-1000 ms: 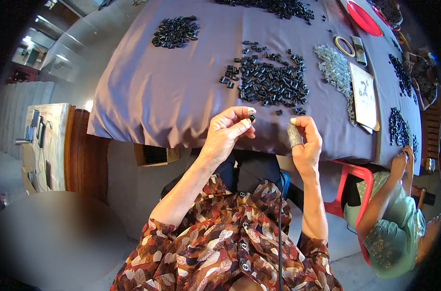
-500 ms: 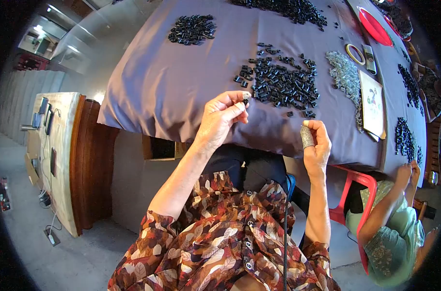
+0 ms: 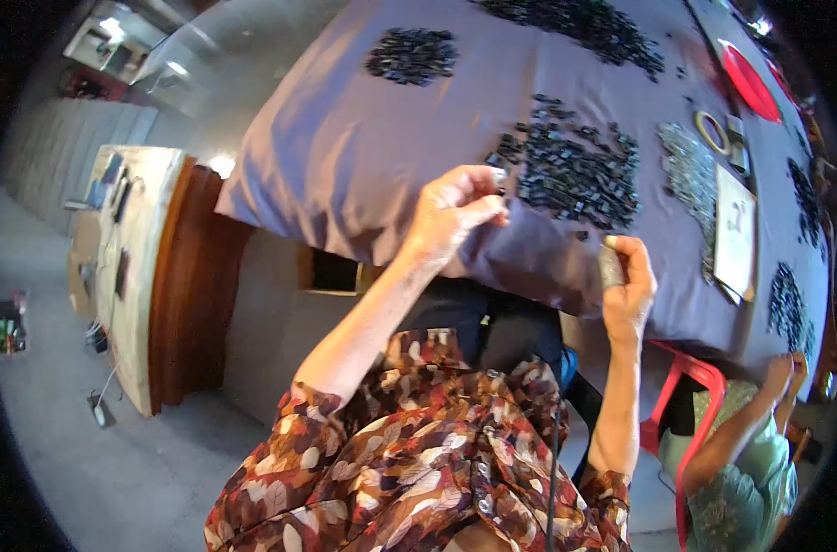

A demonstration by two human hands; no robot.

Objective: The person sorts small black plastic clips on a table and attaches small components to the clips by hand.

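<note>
Above the cloth's near edge, my left hand (image 3: pixel 455 213) is closed in a pinch. A small black piece (image 3: pixel 502 191) shows between its thumb and fingertips, partly hidden and blurred. To the right, my right hand (image 3: pixel 632 283) is held up with thumb and fingers drawn together; what they hold, if anything, I cannot make out. A grey glittery covering (image 3: pixel 610 267) wraps one of its fingers. Just beyond both hands lies a heap of small black pieces (image 3: pixel 579 170), and one loose black piece (image 3: pixel 581 236) sits near my right fingertips.
The purple-grey cloth (image 3: pixel 345 138) covers the table. More black heaps lie farther back (image 3: pixel 411 57). At right are silvery clear bits (image 3: pixel 690 170), a tape roll (image 3: pixel 711 132), a printed card (image 3: pixel 734 225) and a red tray (image 3: pixel 750 81). Another person's hands (image 3: pixel 786 368) work beside a red chair (image 3: pixel 690 377).
The whole view has shifted, so the table and both hands appear farther right. Both hands keep much the same pinched poses, and the left is more blurred.
</note>
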